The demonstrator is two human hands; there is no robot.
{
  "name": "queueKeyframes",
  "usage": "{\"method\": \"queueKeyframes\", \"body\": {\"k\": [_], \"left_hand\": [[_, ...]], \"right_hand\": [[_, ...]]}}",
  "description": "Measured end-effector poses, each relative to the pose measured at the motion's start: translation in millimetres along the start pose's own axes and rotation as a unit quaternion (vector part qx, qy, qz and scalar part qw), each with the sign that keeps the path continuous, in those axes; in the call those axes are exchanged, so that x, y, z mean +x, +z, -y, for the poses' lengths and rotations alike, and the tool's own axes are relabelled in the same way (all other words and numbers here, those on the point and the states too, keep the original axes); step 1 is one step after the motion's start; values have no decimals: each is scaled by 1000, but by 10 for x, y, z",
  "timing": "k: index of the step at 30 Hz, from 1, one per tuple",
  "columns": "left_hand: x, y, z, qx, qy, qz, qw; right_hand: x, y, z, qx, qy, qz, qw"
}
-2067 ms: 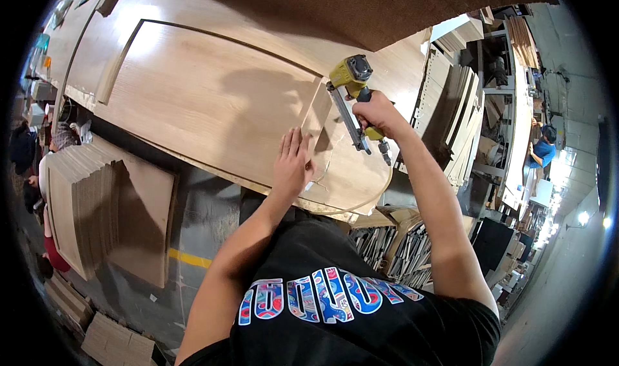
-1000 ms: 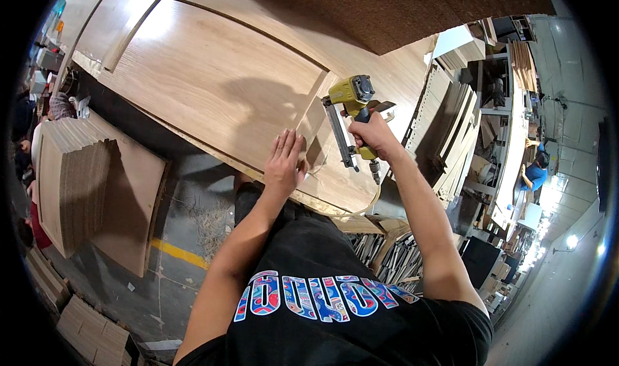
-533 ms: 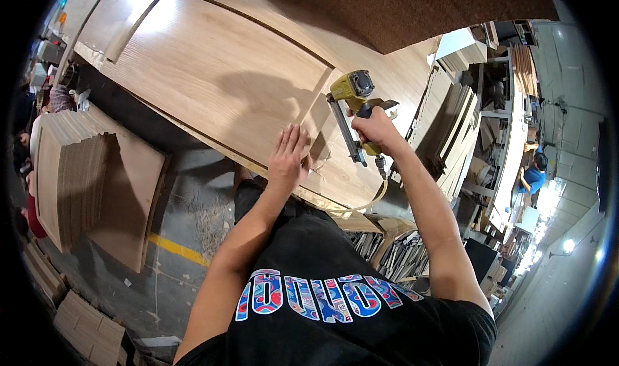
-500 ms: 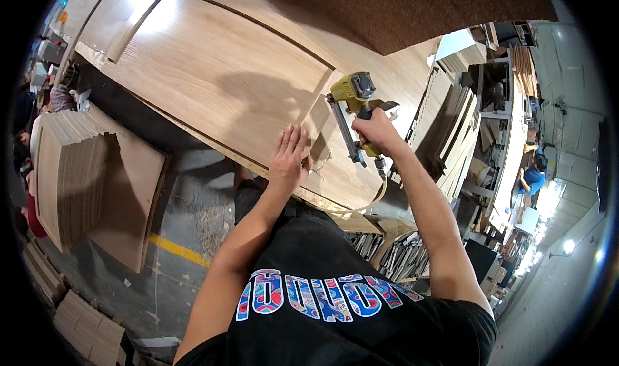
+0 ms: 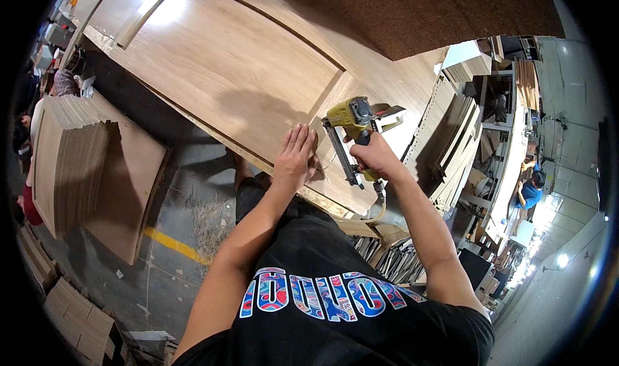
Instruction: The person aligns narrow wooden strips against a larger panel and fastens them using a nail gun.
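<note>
A workshop with a grey floor (image 5: 161, 282) surrounds your pale wood-grain work surface (image 5: 406, 79). Your right hand (image 5: 372, 154) is wrapped around the handle of a yellow and black nail gun (image 5: 351, 113), which stands over the right end of the work; its upright hold seems meant to aim the nose downward, though contact is unclear. Your left hand (image 5: 295, 160) grips nothing: its fingers lie straight and together by the wood strip (image 5: 330, 94), probably to steady it. That strip crosses the end of the large panel (image 5: 232, 63), which lies flat before you. An air hose (image 5: 383, 208) trails from the handle, presumably feeding it. Below the bench edge, what looks like an open carton (image 5: 387, 233) is packed with thin dark and pale slats (image 5: 396, 260). Farther left stands a stack of boards (image 5: 71, 166).
</note>
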State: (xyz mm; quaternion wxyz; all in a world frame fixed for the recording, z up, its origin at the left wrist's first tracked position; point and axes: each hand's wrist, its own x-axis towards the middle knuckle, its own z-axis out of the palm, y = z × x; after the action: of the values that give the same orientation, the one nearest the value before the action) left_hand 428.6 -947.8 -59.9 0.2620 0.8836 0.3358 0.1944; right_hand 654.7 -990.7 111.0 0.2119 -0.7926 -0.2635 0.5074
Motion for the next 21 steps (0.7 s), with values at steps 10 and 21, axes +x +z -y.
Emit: {"method": "queueKeyframes", "body": {"k": [10,21], "left_hand": [[-233,-185,-19,-8,-85,-54,995],[-313,-57,12,-39,-106,-105,988]], "right_hand": [[53,35,-125,-31,4,-30,999],[-220,181,-110,-11,-2,32,999]]}}
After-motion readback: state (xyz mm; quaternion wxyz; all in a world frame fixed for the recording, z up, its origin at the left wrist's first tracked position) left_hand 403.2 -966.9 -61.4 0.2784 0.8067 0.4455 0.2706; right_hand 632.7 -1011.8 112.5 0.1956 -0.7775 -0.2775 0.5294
